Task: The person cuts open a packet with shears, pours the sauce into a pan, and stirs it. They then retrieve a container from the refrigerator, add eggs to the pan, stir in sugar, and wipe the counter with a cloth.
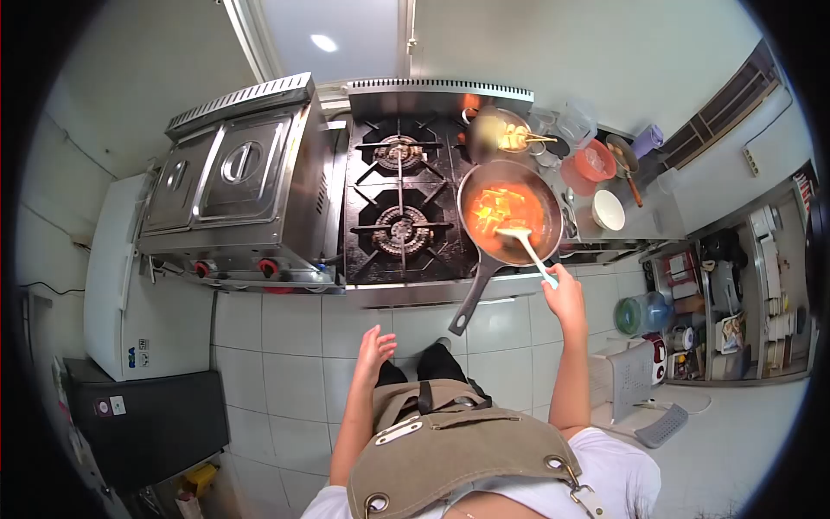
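Note:
My right hand is closed around the pale handle of a spatula. The spatula's white head rests in a dark frying pan, among chunky pieces in orange-red sauce. This pan sits on the right front of the stove, its black handle jutting toward me. In front of my body, my left hand hangs in the air with fingers apart and nothing in it. The pan handle lies to its right, untouched.
Two bare burners are left of the pan. Behind it, another pot holds food and sticks. On the right counter stand a white bowl and a red-orange basin. A steel unit with lids stands at left; shelves at right.

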A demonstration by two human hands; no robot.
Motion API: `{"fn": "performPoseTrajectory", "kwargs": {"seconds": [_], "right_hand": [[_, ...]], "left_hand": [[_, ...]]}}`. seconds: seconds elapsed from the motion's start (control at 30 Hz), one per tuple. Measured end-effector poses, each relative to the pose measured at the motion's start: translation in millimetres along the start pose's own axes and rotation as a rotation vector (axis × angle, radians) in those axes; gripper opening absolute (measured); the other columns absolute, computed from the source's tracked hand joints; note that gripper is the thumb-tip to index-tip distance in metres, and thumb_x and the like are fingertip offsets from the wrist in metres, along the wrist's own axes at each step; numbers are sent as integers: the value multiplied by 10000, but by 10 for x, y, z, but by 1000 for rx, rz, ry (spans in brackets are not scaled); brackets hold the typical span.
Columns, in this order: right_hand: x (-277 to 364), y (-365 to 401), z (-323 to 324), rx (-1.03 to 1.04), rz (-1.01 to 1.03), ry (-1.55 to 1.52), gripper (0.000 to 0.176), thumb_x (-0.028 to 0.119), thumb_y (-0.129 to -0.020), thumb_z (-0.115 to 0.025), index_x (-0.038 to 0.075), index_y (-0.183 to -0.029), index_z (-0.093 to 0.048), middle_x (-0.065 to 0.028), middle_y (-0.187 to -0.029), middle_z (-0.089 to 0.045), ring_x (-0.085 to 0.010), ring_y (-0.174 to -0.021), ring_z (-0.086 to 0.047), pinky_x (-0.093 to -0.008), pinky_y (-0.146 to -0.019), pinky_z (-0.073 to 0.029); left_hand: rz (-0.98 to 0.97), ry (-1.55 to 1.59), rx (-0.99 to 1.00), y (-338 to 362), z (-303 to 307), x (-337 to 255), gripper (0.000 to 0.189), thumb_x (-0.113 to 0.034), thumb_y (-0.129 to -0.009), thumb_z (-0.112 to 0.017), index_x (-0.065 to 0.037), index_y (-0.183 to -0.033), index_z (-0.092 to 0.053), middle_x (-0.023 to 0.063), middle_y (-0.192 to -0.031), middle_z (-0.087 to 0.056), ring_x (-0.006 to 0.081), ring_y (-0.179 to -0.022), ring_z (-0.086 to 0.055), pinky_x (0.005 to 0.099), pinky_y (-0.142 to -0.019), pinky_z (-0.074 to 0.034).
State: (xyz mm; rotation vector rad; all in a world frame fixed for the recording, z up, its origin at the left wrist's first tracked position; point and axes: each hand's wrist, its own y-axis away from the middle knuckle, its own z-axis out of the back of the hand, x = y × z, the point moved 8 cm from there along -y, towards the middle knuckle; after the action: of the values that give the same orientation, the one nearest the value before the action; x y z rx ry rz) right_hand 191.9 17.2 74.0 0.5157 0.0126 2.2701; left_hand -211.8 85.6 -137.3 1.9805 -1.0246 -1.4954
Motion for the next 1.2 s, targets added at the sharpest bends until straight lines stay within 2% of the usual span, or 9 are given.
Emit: {"fn": "performPoseTrajectory", "kwargs": {"seconds": [0.23,0.4,0.5,0.63,0.7,0.9,0.97,1.1,1.2], "right_hand": [[-26,-133,-395,-254,40,-109,220,150,-807,-565,140,-1026,-576,-197,-795,-637,-399,-793,-603,-478,-688,-467],[-258,-327,-708,-297,-47,-47,363,142,-809,-545,148,-1172,-551,-259,-950,-564,-384,-921,-538,-440,-821,-444],[166,169,-517,-546,-112,20,395,158,-801,-584,142,-1193,-534,-220,-1028,-514,-371,-940,-505,-450,-831,-431],[1375,1076,-524,-949,260,-85,362,62,-790,-568,36,-1147,-516,-166,-1057,-493,-311,-1020,-484,-426,-881,-388],[2268,1505,-826,-866,491,-274,308,-3,-782,-531,1,-1089,-516,-157,-1034,-496,-299,-1028,-481,-414,-886,-387],[4892,2997,-2456,-53,1245,-594,344,-79,-730,-523,18,-1059,-521,-174,-1030,-480,-320,-966,-501,-377,-836,-426],[5548,3577,-2918,303,1348,-678,304,-83,-762,-487,3,-1052,-520,-169,-1052,-475,-282,-950,-509,-327,-747,-464],[6638,4771,-3598,540,1725,-654,320,-111,-770,-474,3,-1066,-519,-161,-1066,-463,-263,-859,-537,-304,-685,-477],[7353,5772,-3980,694,1888,-701,335,-114,-765,-478,8,-1075,-517,-169,-1045,-482,-266,-817,-547,-306,-671,-479]], "left_hand": [[15,-2,-104,301,954,-54,463,-360,-898,-500,-94,-1250,-360,103,-982,-605,157,-769,-587,268,-658,-468],[-63,-154,-125,362,1417,-341,473,-368,-894,-495,-100,-1260,-360,90,-985,-597,165,-824,-580,278,-697,-451],[-148,-238,-187,581,1813,-542,485,-360,-894,-499,-96,-1269,-343,86,-982,-597,156,-813,-578,277,-696,-450],[-245,-407,-235,728,2857,-406,528,-272,-876,-549,-28,-1268,-293,128,-923,-612,173,-726,-607,293,-658,-471],[-226,-380,-333,914,3486,-362,531,-259,-873,-554,-22,-1267,-289,135,-919,-609,179,-720,-610,303,-661,-475],[-385,-44,-743,1943,4922,-536,526,-251,-871,-558,-21,-1261,-291,143,-902,-601,194,-730,-617,306,-669,-477],[-457,40,-938,2371,5267,-447,526,-244,-871,-556,-19,-1267,-293,137,-895,-603,195,-728,-619,307,-680,-475],[-431,303,-1167,2815,5929,439,561,-270,-857,-566,-8,-1266,-285,140,-859,-612,215,-722,-624,311,-694,-474],[-227,383,-1304,3121,6394,1226,647,-327,-818,-595,14,-1263,-273,208,-911,-616,323,-845,-622,365,-773,-474]]}}
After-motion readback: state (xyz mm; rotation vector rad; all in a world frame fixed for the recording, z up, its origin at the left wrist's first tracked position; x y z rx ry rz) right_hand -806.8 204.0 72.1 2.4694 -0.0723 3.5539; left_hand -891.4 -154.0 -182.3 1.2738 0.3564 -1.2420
